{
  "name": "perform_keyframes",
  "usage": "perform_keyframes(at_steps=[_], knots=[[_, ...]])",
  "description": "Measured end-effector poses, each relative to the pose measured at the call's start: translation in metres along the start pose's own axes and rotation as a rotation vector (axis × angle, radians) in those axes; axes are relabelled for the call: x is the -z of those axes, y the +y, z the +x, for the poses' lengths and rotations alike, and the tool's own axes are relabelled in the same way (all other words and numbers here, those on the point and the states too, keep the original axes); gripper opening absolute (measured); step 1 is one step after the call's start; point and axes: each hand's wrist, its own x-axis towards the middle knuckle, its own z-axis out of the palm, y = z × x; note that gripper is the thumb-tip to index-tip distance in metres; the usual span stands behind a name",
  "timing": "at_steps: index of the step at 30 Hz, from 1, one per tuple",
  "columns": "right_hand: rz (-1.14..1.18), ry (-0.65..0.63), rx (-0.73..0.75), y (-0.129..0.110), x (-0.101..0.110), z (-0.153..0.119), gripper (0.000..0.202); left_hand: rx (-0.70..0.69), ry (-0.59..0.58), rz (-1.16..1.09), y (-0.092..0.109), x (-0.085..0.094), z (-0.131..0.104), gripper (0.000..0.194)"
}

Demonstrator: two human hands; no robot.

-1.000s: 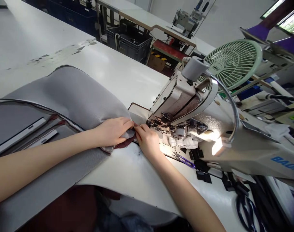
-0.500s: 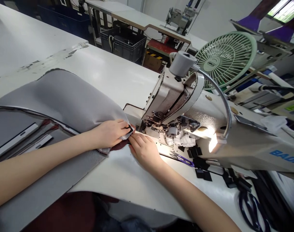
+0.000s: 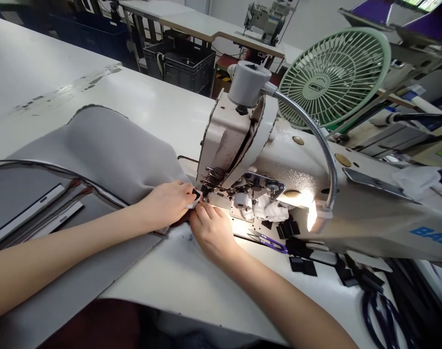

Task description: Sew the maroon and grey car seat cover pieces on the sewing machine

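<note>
A large grey fabric piece (image 3: 115, 140) with dark piped edges and white strips spreads across the left of the table. My left hand (image 3: 171, 203) grips its right corner, fingers closed on the cloth beside a small black patch (image 3: 196, 196). Against the same corner, my right hand (image 3: 212, 230) has its fingers bent and pressed together at the fabric edge; their tips are partly hidden. Just beyond both hands is the needle area of a sewing machine (image 3: 231, 140), its bed lit by a small lamp (image 3: 317, 218).
Purple thread snips (image 3: 268, 241) lie right of my right hand, near several black fabric pieces (image 3: 302, 265). Dark blue-handled scissors (image 3: 383, 320) rest at lower right. A green fan (image 3: 333, 80) stands behind the machine. A grey crate (image 3: 184, 63) sits under the far table.
The camera view has shifted, so the machine appears further left and nearer the hands. Both hands stay on the fabric corner, which now sits close by the needle area.
</note>
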Motion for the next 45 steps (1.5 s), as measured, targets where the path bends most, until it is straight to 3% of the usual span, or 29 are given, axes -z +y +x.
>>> perform_keyframes(at_steps=[7, 28, 40, 45], knots=[[-0.001, 0.008, 0.012, -0.005, 0.001, -0.002, 0.024, 0.077, 0.006, -0.057, 0.007, -0.003, 0.002, 0.026], [-0.039, -0.052, -0.049, 0.005, 0.008, 0.002, 0.023, 0.040, -0.011, -0.035, 0.018, 0.008, 0.015, 0.020], [-0.014, -0.182, 0.018, -0.014, 0.003, -0.010, 0.032, 0.043, 0.055, 0.008, 0.015, 0.000, 0.016, 0.017], [-0.054, -0.141, 0.011, -0.011, 0.002, -0.005, 0.033, 0.031, 0.029, 0.054, 0.016, 0.003, 0.019, 0.019]])
